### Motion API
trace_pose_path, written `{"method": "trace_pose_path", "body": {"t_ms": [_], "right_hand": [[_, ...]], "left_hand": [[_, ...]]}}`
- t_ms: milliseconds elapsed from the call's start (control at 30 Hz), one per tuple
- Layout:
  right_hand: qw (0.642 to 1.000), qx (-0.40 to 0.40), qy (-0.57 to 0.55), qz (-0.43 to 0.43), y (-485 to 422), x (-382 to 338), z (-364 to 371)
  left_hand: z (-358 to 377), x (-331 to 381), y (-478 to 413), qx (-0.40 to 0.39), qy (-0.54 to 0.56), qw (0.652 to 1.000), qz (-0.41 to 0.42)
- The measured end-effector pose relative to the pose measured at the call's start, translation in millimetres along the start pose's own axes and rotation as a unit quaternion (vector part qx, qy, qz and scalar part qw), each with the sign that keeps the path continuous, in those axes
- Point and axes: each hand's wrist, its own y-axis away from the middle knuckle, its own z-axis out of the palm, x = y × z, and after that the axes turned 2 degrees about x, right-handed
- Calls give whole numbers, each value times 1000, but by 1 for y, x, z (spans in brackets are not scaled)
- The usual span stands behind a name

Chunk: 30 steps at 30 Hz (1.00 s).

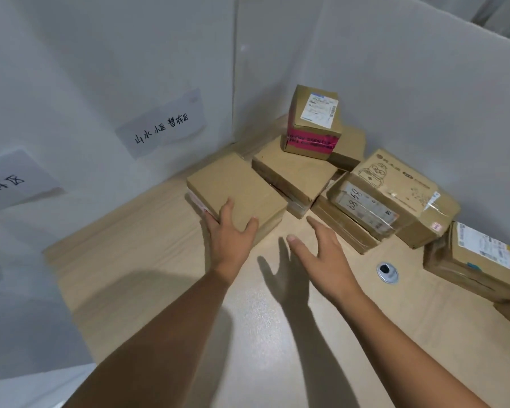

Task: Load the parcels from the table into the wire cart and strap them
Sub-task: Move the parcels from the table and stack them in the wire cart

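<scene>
Left hand [228,231] rests with fingers spread and straight over the near corner of the plain parcel [242,184], not curled round it. Right hand [321,248] hangs over the table [159,290] just beside that parcel, fingers straight and apart, holding nothing. The plain parcel sits on the table near the wall corner, beside a flat box [295,172] that carries a pink-taped box [312,125]; a cartoon-printed box [395,195] lies further right.
</scene>
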Motion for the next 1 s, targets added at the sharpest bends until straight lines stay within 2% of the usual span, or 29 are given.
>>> {"method": "trace_pose_path", "body": {"t_ms": [100,200,267,433,567,767,900,1000], "right_hand": [[999,3,-34,19,-43,-4,20],[989,-96,-77,86,-58,-8,42],[976,-156,-109,108,-40,-6,58],[973,-140,-172,62,61,-2,86],[961,-186,-203,20,151,-20,115],[926,-309,-211,-55,256,-71,168],[890,-400,-182,-122,317,-117,219],[859,-467,-129,-165,361,-149,267]], "left_hand": [[-21,-17,18,-22,23,999,17],[-42,-32,45,-59,65,994,59],[-53,-42,66,-59,78,992,74],[-113,-58,142,-61,209,976,2],[-179,-86,231,31,220,972,-80],[-271,-132,347,178,224,956,-61],[-323,-168,418,294,244,921,-75],[-350,-203,469,371,282,878,-111]]}}
